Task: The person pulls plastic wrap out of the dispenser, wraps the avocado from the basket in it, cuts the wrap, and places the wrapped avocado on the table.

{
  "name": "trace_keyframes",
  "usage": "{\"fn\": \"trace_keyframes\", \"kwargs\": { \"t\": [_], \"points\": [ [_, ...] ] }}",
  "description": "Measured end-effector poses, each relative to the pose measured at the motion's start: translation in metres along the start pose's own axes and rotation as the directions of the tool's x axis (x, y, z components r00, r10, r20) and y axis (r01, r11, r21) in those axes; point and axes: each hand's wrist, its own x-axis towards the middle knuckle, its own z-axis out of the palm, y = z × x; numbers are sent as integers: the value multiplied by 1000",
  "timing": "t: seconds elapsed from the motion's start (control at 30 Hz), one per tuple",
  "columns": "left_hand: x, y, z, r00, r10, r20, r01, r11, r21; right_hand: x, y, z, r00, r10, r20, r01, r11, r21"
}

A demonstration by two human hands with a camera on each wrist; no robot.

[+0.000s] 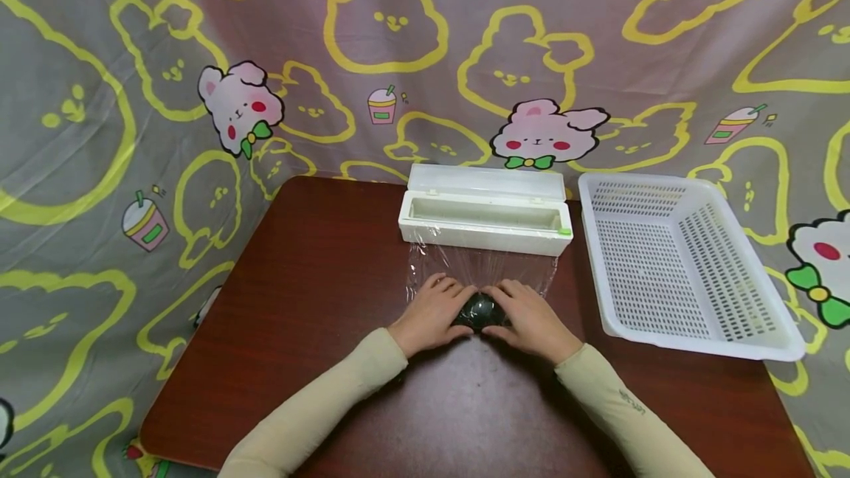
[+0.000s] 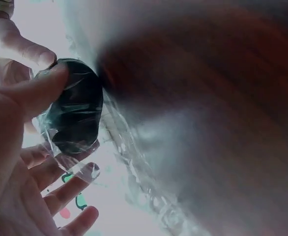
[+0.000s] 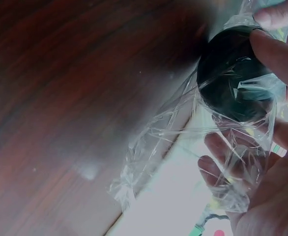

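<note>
A smooth, dark, rounded object (image 1: 481,310) lies between both hands in the head view, close over the table. Clear cling film (image 1: 488,262) stretches to it from a white film dispenser box (image 1: 488,240) whose lid is raised. My left hand (image 1: 433,313) grips the object's left side, thumb on the near side and fingers beyond. From the right, my right hand (image 1: 531,319) holds it the same way. In the left wrist view, film covers the dark object (image 2: 80,110) and bunches at the fingers. Crumpled film (image 3: 154,125) also trails off it in the right wrist view.
A white perforated plastic basket (image 1: 704,346) stands to the right of the dispenser box. The brown wooden table (image 1: 319,264) reaches a cartoon-patterned curtain (image 1: 432,35) at the back and left.
</note>
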Motion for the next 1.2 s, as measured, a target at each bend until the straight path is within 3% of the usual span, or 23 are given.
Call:
{"fn": "trace_keyframes", "kwargs": {
  "t": [0.5,1.0,1.2],
  "points": [
    [4,-4,2,1000,26,18,-26,1000,6,1,3,4,999,38,-6,-38,999,18],
    [6,-9,2,997,-10,80,14,999,-42,6,4,5,1000,10,-5,-10,1000,8],
    [5,-8,0,999,-18,45,20,999,-38,6,5,3,1000,9,4,-9,1000,0]
  ]
}}
